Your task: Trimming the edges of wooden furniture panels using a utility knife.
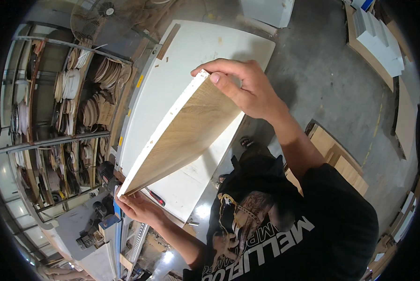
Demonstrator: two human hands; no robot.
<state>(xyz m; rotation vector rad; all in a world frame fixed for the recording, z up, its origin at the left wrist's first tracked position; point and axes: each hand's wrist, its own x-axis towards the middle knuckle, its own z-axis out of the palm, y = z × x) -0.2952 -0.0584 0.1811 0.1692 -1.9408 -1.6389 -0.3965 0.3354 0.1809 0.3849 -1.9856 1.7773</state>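
A wood-grain board (186, 126) is tilted up over the white worktable, its long white edge (165, 122) facing up. Small brown specks dot that edge. My right hand (249, 86) grips the far corner between thumb and fingers. At the near left corner, my left hand (144, 209) holds the board, with part of its fingers hidden beneath. A small tool with a red and black handle (157, 197) lies on the table beside the board, close to my left hand.
The white worktable (210, 40) bears a narrow brown strip (168, 42). Racks of rolled edge-banding (109, 75) stand at left, below a fan (104, 16). Machinery (90, 229) is at lower left. Stacked panels (376, 42) and wooden boards (334, 150) are on the right.
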